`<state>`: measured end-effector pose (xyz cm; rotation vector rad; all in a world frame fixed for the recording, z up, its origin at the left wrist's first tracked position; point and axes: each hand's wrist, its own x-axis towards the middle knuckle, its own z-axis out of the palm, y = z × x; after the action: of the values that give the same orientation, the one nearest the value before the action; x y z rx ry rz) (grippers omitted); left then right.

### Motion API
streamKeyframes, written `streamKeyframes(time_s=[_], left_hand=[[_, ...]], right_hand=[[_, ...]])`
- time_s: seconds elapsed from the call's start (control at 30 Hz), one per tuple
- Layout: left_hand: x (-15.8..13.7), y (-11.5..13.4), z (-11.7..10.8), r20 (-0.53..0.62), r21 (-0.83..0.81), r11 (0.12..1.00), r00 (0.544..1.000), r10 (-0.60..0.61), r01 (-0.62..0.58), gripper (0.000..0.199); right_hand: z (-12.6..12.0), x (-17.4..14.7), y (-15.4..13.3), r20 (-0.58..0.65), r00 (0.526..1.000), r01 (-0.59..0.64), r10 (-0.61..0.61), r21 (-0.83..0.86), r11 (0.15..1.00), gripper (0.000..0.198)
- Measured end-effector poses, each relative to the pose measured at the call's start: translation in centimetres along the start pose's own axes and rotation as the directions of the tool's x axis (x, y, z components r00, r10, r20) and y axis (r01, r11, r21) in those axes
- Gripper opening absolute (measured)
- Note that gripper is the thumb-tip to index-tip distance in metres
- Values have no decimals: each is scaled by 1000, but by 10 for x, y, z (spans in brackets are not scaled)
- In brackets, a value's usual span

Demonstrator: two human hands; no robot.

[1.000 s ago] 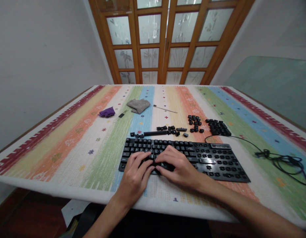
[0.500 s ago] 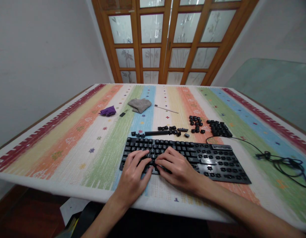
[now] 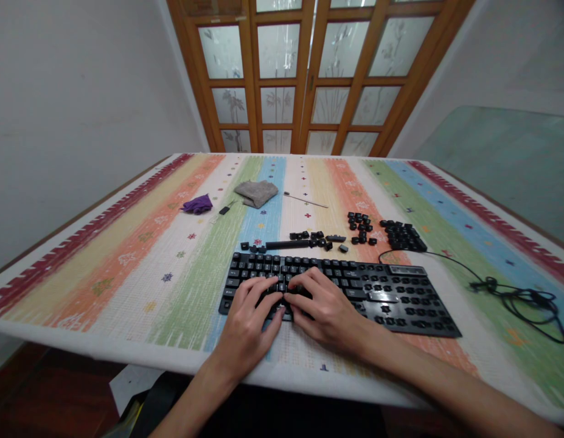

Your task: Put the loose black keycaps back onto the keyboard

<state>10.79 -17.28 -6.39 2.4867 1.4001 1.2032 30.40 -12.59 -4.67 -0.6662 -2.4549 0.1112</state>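
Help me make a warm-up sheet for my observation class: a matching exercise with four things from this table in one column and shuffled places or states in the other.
1. keyboard
2. purple cloth
3. cable
4. long bar-shaped key

A. partly looped, at the far right
B. lying loose just beyond another thing's top edge
C. under the left hand and right hand
D. crumpled, left of the grey cloth

Pairs: 1-C, 2-D, 3-A, 4-B
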Motion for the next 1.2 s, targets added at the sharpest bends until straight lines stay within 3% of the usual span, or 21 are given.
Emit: streamKeyframes(time_s=[0.33, 0.47, 0.67, 0.77, 0.9, 1.2], left_hand=[[1, 1, 8, 5, -31, 999, 1000, 16, -16, 16], [1, 0, 10, 5, -27, 1000, 1000, 9, -9, 18], [7, 0, 6, 4, 17, 998, 999, 54, -54, 18], [11, -3, 4, 16, 30, 997, 997, 75, -76, 14], [17, -9, 2, 61, 35, 993, 992, 114, -117, 11], [20, -14, -3, 78, -12, 994, 991, 105, -105, 12]], right_hand=[[1, 3, 4, 75, 996, -59, 56, 50, 997, 8], [-11, 13, 11, 93, 995, -54, 44, 108, 993, 9], [-25, 43, 59, -63, 992, -111, 113, 29, 993, 16], [-19, 59, 94, -10, 985, -174, 173, -40, 984, 14], [-9, 77, 125, 148, 966, -194, 214, -137, 971, 15], [4, 87, 139, 236, 931, -251, 278, -137, 958, 9]])
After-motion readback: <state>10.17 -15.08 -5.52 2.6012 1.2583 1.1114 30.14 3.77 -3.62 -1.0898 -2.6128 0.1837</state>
